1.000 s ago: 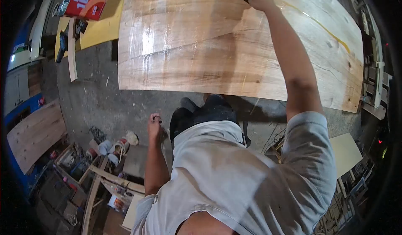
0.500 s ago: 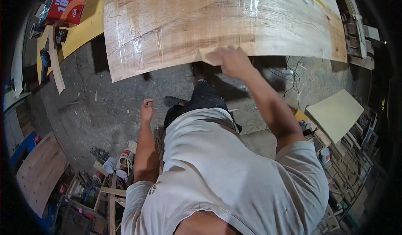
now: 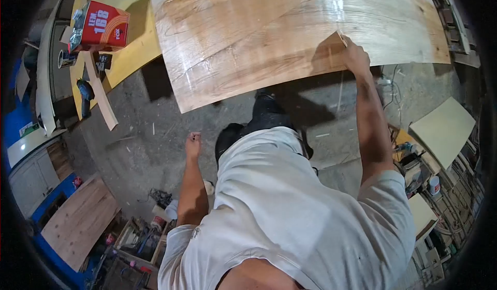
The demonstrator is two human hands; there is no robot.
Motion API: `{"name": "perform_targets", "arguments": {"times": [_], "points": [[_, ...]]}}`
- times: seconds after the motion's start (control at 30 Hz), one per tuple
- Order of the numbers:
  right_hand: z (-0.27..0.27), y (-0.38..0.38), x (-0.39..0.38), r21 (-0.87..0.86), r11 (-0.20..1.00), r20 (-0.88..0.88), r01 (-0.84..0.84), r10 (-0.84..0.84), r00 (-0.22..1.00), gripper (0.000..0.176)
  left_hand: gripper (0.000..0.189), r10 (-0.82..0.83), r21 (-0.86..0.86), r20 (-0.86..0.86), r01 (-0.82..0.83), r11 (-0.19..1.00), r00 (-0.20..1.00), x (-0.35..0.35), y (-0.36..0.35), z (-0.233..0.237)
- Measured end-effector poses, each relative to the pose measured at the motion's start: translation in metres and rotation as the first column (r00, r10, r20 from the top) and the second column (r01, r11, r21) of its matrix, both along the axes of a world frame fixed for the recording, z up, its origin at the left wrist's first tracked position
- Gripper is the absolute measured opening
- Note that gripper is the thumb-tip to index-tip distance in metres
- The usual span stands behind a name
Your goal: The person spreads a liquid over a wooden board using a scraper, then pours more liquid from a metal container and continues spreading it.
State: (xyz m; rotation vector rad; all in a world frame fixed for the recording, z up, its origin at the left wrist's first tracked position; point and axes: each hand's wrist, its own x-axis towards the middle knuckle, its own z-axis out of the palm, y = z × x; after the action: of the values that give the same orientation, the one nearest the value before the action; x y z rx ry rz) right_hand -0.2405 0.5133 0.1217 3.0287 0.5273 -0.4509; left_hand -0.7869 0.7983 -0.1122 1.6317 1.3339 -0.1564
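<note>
A large plywood sheet (image 3: 228, 62) lies before me, its face glossy with a wet-looking coat. My right hand (image 3: 357, 58) is closed over the sheet near its front edge, pinching a thin tan spreader (image 3: 342, 39) that stands almost edge-on to me. A dark shadow falls on the wood just left of that hand. Away from the sheet, my left hand (image 3: 193, 144) hangs low over the floor with its fingers curled in. A small dark spot shows between those fingers, and I cannot tell what it is.
At the left, a red glue tin (image 3: 106, 27) marked LEM 168 stands on a yellow board (image 3: 142, 41). A wood strip (image 3: 101, 91) and a dark cordless tool (image 3: 85, 91) lie near it. Cables (image 3: 396, 91) trail on the floor. A pale panel (image 3: 444, 129) leans over clutter at right.
My right hand has moved right along the sheet's front edge and farther onto its face, with the spreader. The whole view has shifted right; my left hand stays low and curled.
</note>
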Motion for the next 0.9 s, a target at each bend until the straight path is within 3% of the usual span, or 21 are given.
{"name": "perform_targets", "arguments": {"times": [0.1, 0.13, 0.17, 0.23, 0.3, 0.33, 0.4, 0.43, 0.57, 0.67, 0.73, 0.8, 0.87, 0.9], "points": [[-0.032, 0.025, -0.038, 0.074, 0.995, -0.013, -0.073, 0.074, 0.997, 0.052, 0.020, 0.091, -0.088, 0.058, -0.086, 0.992, 0.994, -0.032, 0.020, -0.023], [-0.031, 0.044, -0.058, 0.012, 0.997, -0.034, -0.079, 0.079, 0.996, 0.050, 0.020, 0.070, -0.103, 0.052, -0.064, 0.993, 0.996, -0.035, 0.025, -0.020], [-0.029, 0.069, -0.083, -0.050, 0.995, -0.053, -0.084, 0.082, 0.995, 0.048, 0.021, 0.025, -0.118, 0.009, -0.023, 0.993, 1.000, -0.036, 0.031, -0.015], [-0.030, 0.108, -0.128, 0.022, 0.995, 0.011, -0.095, 0.095, 0.995, 0.042, 0.022, -0.051, -0.132, -0.013, 0.049, 0.990, 0.999, -0.032, 0.057, -0.029], [-0.022, 0.147, -0.167, 0.090, 0.993, -0.070, -0.076, 0.083, 0.994, 0.036, 0.022, -0.296, 0.064, -0.036, 0.298, 0.952, 0.954, -0.044, 0.091, -0.061], [-0.020, 0.166, -0.190, 0.080, 0.996, -0.075, -0.038, 0.044, 0.996, 0.036, 0.022, -0.333, 0.054, -0.036, 0.335, 0.941, 0.942, -0.041, 0.109, -0.055], [-0.014, 0.203, -0.225, 0.060, 0.998, -0.113, -0.036, 0.043, 0.993, 0.029, 0.021, -0.268, -0.086, -0.080, 0.262, 0.961, 0.960, -0.015, 0.136, -0.022], [-0.016, 0.216, -0.237, 0.046, 0.999, -0.096, -0.024, 0.029, 0.995, 0.029, 0.020, -0.274, -0.045, 0.052, 0.276, 0.960, 0.960, -0.019, 0.155, -0.028], [-0.029, 0.257, -0.281, 0.112, 0.994, -0.070, -0.018, 0.026, 0.997, 0.030, 0.017, -0.274, -0.072, 0.178, 0.290, 0.954, 0.945, -0.051, 0.216, -0.045], [-0.037, 0.272, -0.300, 0.112, 0.994, -0.068, -0.010, 0.018, 0.998, 0.032, 0.014, -0.254, -0.053, 0.256, 0.276, 0.960, 0.933, -0.078, 0.232, -0.024], [-0.036, 0.283, -0.309, 0.078, 0.997, -0.042, -0.012, 0.015, 0.999, 0.033, 0.012, -0.254, -0.071, 0.143, 0.265, 0.961, 0.957, -0.111, 0.234, -0.049], [-0.031, 0.294, -0.320, 0.049, 0.999, -0.109, -0.004, 0.009, 0.994, 0.036, 0.013, -0.215, -0.113, 0.168, 0.235, 0.965, 0.962, -0.147, 0.230, -0.097], [-0.029, 0.316, -0.344, 0.041, 0.997, -0.172, -0.064, 0.070, 0.983, 0.038, 0.014, -0.171, -0.154, 0.187, 0.201, 0.967, 0.967, -0.158, 0.224, -0.099], [-0.026, 0.325, -0.355, 0.039, 0.992, -0.232, -0.119, 0.125, 0.965, 0.039, 0.015, -0.160, -0.216, 0.117, 0.183, 0.959, 0.980, -0.149, 0.216, -0.078]]}}
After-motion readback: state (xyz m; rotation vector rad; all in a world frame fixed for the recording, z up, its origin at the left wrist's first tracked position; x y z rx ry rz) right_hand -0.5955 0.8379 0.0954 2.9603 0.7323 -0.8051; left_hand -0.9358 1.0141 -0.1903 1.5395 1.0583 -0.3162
